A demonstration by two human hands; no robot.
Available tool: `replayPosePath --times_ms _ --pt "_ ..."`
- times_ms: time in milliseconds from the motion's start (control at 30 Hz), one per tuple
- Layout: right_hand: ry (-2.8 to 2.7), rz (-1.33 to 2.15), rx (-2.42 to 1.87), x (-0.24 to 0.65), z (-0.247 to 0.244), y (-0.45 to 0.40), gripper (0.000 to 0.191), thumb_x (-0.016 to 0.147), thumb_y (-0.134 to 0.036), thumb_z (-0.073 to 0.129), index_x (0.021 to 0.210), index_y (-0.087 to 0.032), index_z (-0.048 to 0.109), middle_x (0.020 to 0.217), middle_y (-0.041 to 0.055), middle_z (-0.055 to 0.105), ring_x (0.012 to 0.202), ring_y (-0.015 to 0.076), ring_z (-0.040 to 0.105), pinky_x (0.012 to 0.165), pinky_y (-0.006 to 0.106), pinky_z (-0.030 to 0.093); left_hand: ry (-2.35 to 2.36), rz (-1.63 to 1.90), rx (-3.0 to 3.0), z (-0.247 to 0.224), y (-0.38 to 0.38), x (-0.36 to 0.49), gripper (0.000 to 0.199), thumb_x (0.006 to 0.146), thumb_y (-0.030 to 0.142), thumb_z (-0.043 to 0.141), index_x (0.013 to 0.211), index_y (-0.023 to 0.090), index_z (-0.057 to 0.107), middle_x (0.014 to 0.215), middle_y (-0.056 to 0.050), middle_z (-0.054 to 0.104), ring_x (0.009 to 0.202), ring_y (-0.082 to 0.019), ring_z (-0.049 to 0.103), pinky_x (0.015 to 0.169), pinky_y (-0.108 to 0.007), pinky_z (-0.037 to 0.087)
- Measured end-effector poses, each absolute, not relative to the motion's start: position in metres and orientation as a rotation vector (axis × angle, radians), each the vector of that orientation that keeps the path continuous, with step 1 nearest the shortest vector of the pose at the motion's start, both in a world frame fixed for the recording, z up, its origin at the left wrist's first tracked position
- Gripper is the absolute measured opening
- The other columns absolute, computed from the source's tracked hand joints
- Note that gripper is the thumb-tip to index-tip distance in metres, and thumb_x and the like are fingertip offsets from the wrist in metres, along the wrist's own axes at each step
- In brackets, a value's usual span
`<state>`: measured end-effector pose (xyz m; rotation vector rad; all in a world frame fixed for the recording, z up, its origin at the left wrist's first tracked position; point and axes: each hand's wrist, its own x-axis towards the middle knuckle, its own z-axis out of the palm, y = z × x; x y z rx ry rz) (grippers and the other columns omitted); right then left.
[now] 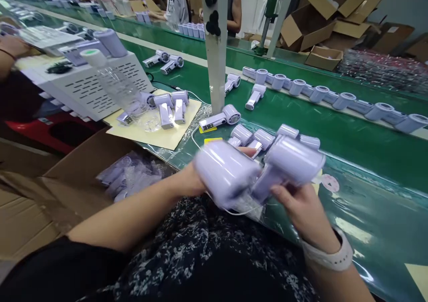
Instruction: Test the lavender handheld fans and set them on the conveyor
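My left hand (191, 180) is closed around a lavender handheld fan (224, 170), which is slightly blurred and hides most of the fingers. A second lavender handheld fan (294, 158) is in my right hand (302, 206), the thumb pressed against its lower part. Both fans are held close together over the near edge of the bench, in front of my body. Just beyond them, several more fans (264, 138) lie on the green surface. A thin white cable (239, 213) hangs below the held fans.
A metal post (216, 47) rises from the bench ahead. Along the green conveyor belt (334, 132) stands a row of fans (319, 93). To the left are a slotted white box (110, 85), a clear bottle (112, 81) and a carton of bagged parts (130, 175). Other people sit across the line.
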<state>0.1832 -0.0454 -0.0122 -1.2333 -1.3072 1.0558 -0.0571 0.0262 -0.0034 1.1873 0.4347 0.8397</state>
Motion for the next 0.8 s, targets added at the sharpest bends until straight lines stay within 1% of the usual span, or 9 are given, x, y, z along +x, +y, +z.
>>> replayPosePath --times_ms 67,133,233,300,367,433,500,567,800 --pt "-1.092 1.076 -1.247 0.205 -0.014 -0.032 0.055 0.072 -0.062 0.086 0.107 -0.022 0.07 0.104 0.0114 0.077 0.094 0.0322 0.073 0.092 0.058 0.058 0.47 0.919 1.229 -0.01 0.036 -0.069 0.04 0.08 0.043 0.085 0.113 0.022 0.076 0.117 -0.01 0.077 0.109 -0.029 0.072 0.103 -0.046 0.057" --pt "-0.974 0.963 -1.223 0.228 -0.011 -0.018 0.056 0.067 -0.061 0.089 0.103 -0.022 0.071 0.104 0.0091 0.076 0.095 0.0309 0.072 0.095 0.058 0.056 0.57 1.126 1.159 -0.012 0.045 -0.079 0.038 0.079 0.049 0.086 0.103 0.022 0.075 0.105 -0.006 0.077 0.1 -0.023 0.072 0.096 -0.039 0.059" --pt "-0.992 0.615 -1.123 0.247 0.005 -0.008 0.043 0.066 -0.046 0.094 0.096 -0.024 0.073 0.105 0.0048 0.074 0.1 0.0251 0.069 0.103 0.049 0.052 0.74 1.307 0.977 -0.004 0.045 -0.083 0.047 0.076 0.057 0.085 0.098 0.019 0.069 0.09 -0.004 0.073 0.082 -0.018 0.069 0.081 -0.034 0.061" --pt "-1.009 0.574 -0.998 0.246 0.017 -0.012 0.039 0.067 -0.038 0.095 0.095 -0.025 0.072 0.098 0.0032 0.073 0.094 0.0223 0.068 0.094 0.042 0.056 0.805 1.304 0.87 0.001 0.037 -0.075 0.046 0.085 0.06 0.075 0.099 0.018 0.065 0.082 -0.003 0.069 0.071 -0.017 0.065 0.073 -0.034 0.06" --pt "-0.985 0.757 -0.917 0.236 0.023 -0.023 0.037 0.072 -0.042 0.092 0.097 -0.026 0.07 0.085 0.0018 0.07 0.079 0.0201 0.067 0.075 0.036 0.059 0.773 1.251 0.78 0.003 0.024 -0.061 0.046 0.092 0.063 0.064 0.106 0.019 0.063 0.077 -0.002 0.065 0.065 -0.016 0.062 0.066 -0.033 0.058" --pt "-0.959 1.052 -0.986 0.22 0.021 -0.036 0.035 0.078 -0.045 0.088 0.099 -0.025 0.068 0.08 0.0014 0.069 0.07 0.0177 0.066 0.064 0.032 0.058 0.659 1.161 0.726 0.001 0.01 -0.045 0.051 0.085 0.059 0.074 0.114 0.02 0.06 0.081 -0.001 0.065 0.069 -0.016 0.063 0.067 -0.032 0.058" --pt "-0.913 1.32 -1.077 0.203 0.013 -0.05 0.036 0.082 -0.043 0.085 0.108 -0.025 0.068 0.089 0.0032 0.071 0.075 0.0172 0.068 0.066 0.03 0.059 0.556 1.05 0.713 -0.003 -0.001 -0.032 0.062 0.071 0.044 0.089 0.118 0.02 0.058 0.088 -0.001 0.065 0.077 -0.016 0.064 0.071 -0.03 0.057" --pt "-0.879 1.477 -1.037 0.189 0.005 -0.062 0.038 0.085 -0.038 0.083 0.118 -0.026 0.066 0.1 0.0041 0.07 0.083 0.0172 0.068 0.071 0.03 0.061 0.503 0.964 0.742 -0.004 -0.007 -0.024 0.064 0.065 0.027 0.091 0.118 0.02 0.056 0.091 0.0 0.064 0.078 -0.014 0.064 0.072 -0.029 0.056" --pt "-0.883 1.544 -0.835 0.174 -0.002 -0.083 0.025 0.095 -0.037 0.071 0.117 -0.026 0.066 0.101 0.0035 0.066 0.074 0.0141 0.063 0.064 0.027 0.058 0.347 0.88 0.938 -0.003 -0.007 -0.016 0.046 0.079 0.023 0.081 0.116 0.021 0.053 0.091 0.001 0.061 0.075 -0.014 0.064 0.067 -0.03 0.054"
